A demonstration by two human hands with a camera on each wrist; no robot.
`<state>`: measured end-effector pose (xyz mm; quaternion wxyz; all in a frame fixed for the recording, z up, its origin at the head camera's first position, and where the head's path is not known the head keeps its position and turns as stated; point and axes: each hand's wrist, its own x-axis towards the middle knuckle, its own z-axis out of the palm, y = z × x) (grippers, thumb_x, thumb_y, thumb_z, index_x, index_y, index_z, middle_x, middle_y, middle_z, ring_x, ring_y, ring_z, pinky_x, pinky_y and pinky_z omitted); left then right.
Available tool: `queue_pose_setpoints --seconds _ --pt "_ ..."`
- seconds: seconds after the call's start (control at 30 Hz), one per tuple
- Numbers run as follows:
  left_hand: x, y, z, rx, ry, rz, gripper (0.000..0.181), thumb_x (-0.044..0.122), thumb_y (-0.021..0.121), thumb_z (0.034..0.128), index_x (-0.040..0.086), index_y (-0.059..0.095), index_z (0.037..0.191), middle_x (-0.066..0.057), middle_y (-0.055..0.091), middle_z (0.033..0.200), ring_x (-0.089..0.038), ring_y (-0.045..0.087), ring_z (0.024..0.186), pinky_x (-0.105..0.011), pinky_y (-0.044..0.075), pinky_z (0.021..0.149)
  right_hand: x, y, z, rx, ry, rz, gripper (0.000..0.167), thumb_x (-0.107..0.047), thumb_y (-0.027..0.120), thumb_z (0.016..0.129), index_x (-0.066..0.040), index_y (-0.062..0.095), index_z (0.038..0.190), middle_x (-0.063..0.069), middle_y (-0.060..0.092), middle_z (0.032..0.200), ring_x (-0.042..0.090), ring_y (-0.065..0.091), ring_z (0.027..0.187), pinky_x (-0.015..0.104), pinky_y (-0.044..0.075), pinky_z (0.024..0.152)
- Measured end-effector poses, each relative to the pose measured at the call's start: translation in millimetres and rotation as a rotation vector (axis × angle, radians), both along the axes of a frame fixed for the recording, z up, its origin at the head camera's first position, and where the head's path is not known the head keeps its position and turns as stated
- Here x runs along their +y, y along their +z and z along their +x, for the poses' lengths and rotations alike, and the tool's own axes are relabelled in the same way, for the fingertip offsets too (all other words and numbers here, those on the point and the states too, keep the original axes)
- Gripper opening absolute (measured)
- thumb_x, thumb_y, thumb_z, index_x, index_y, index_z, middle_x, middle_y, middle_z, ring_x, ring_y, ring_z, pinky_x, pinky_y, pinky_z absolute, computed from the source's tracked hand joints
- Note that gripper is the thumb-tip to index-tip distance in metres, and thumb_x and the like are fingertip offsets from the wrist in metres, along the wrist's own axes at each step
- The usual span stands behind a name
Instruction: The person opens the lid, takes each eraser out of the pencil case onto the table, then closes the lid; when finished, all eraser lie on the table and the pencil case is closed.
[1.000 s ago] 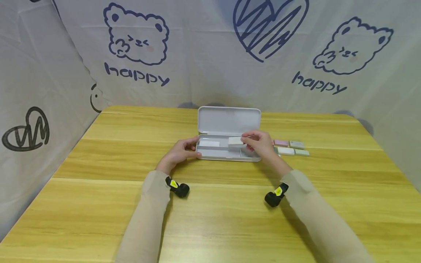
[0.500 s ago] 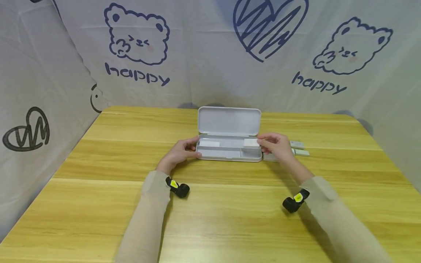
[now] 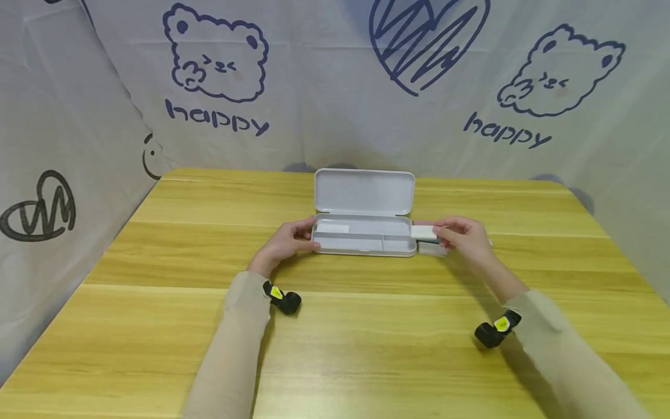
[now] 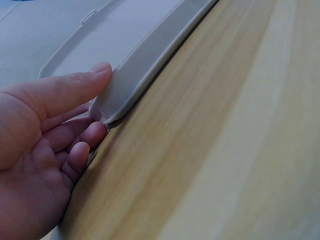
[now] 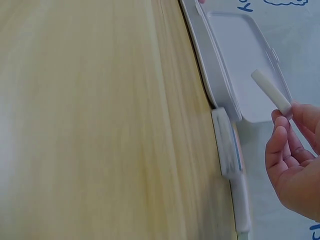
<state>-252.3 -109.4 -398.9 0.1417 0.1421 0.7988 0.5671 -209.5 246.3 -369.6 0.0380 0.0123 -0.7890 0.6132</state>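
Observation:
An open white pencil case [image 3: 361,252] lies on the table, its lid raised at the back. My left hand [image 3: 282,247] holds its left end; in the left wrist view the thumb [image 4: 82,85] lies on the near side and the other fingers curl around the corner. Just off the case's right end, my right hand [image 3: 468,240] pinches a white eraser [image 3: 423,233] between thumb and fingertips. The right wrist view has this eraser [image 5: 271,93] raised and apart from the case. Another white eraser [image 3: 332,228] sits at the left of the case's rear compartment.
Along the case's right side lie several small eraser-like blocks, among them a white one [image 5: 226,142] and another pale block [image 5: 240,202]. My right hand partly covers them in the head view. A printed cloth [image 3: 324,105] hangs behind the wooden table [image 3: 361,337].
My right hand has moved right with the white eraser, from above the case's rear compartment to beyond its right end, over the blocks. The left hand and case have stayed put.

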Motion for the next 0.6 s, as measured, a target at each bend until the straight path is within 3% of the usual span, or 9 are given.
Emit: queue_pose_setpoints --seconds 0.13,0.37,0.5,0.6 --pt "-0.1 -0.2 -0.5 -0.003 0.0 0.003 0.065 0.004 0.067 0.0771 0.004 0.037 0.135 -0.014 0.05 0.1 -0.02 0.042 0.091 -0.025 0.034 0.071 10.1 0.1 4.3 -0.005 0.002 -0.021 0.02 -0.008 0.062 0.083 -0.026 0.065 0.075 -0.005 0.06 0.064 0.006 0.053 0.053 0.02 0.045 0.049" --pt "-0.6 -2.2 -2.4 -0.006 -0.008 0.003 0.066 0.005 0.068 0.0771 0.004 0.037 0.135 -0.016 0.05 0.1 -0.02 0.041 0.09 -0.025 0.034 0.069 27.5 1.1 12.8 -0.029 -0.005 -0.025 0.007 -0.01 0.061 0.085 -0.015 0.065 0.084 -0.005 0.061 0.067 0.007 0.053 0.056 0.02 0.046 0.051" --pt "0.0 -1.3 -2.3 -0.025 -0.012 0.024 0.066 0.004 0.068 0.0768 0.003 0.036 0.135 -0.019 0.049 0.103 -0.021 0.04 0.09 -0.025 0.033 0.071 36.9 -0.4 15.9 -0.034 -0.02 -0.04 0.01 -0.009 0.061 0.084 -0.017 0.066 0.081 -0.005 0.06 0.067 0.006 0.053 0.056 0.02 0.046 0.05" --pt "1.2 5.5 1.5 -0.035 -0.019 0.026 0.066 0.002 0.067 0.0772 0.0 0.035 0.135 -0.022 0.048 0.104 -0.022 0.04 0.091 -0.026 0.033 0.072 43.6 -2.8 16.7 -0.025 -0.015 -0.071 0.013 -0.007 0.061 0.084 -0.017 0.066 0.078 -0.005 0.059 0.065 0.006 0.052 0.054 0.019 0.045 0.049"
